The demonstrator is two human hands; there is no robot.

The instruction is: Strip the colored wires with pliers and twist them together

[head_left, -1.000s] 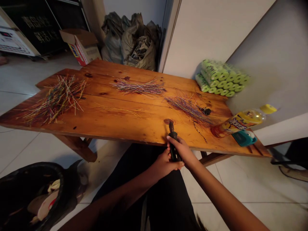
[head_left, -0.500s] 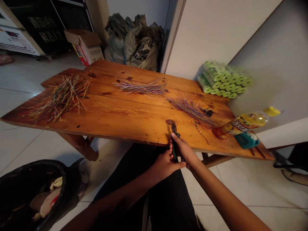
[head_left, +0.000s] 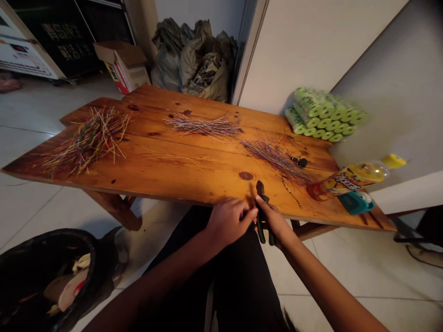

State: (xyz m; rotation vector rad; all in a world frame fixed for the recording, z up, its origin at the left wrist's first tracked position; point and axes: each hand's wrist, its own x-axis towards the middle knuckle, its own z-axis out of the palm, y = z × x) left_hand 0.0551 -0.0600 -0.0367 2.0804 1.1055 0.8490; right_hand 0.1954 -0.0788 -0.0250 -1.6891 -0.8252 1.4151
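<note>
My right hand (head_left: 276, 222) is wrapped round the dark green handles of a pair of pliers (head_left: 261, 190), whose dark jaws point away from me over the table's front edge. Close beside it, my left hand (head_left: 227, 220) is closed with thumb and fingers pinched together near the pliers; what it holds, if anything, is too small to make out. Beyond the hands lies a bundle of purplish thin wires (head_left: 273, 157). Further back is a bundle of pale wires (head_left: 204, 125), and at left a larger multicoloured wire pile (head_left: 92, 140). A few yellow wires (head_left: 173, 157) lie mid-table.
The wooden table (head_left: 155, 180) carries a tilted drink bottle (head_left: 356, 179), a teal tape dispenser (head_left: 356, 202), a small black object (head_left: 299, 161) and green-wrapped rolls (head_left: 321, 113). A black bin (head_left: 93, 258) stands lower left. Behind are grey sacks (head_left: 197, 60) and an open carton (head_left: 126, 69).
The pliers and my right hand have shifted slightly right and nearer me. My left hand has moved from under the handles up to their left side, its fingers now curled.
</note>
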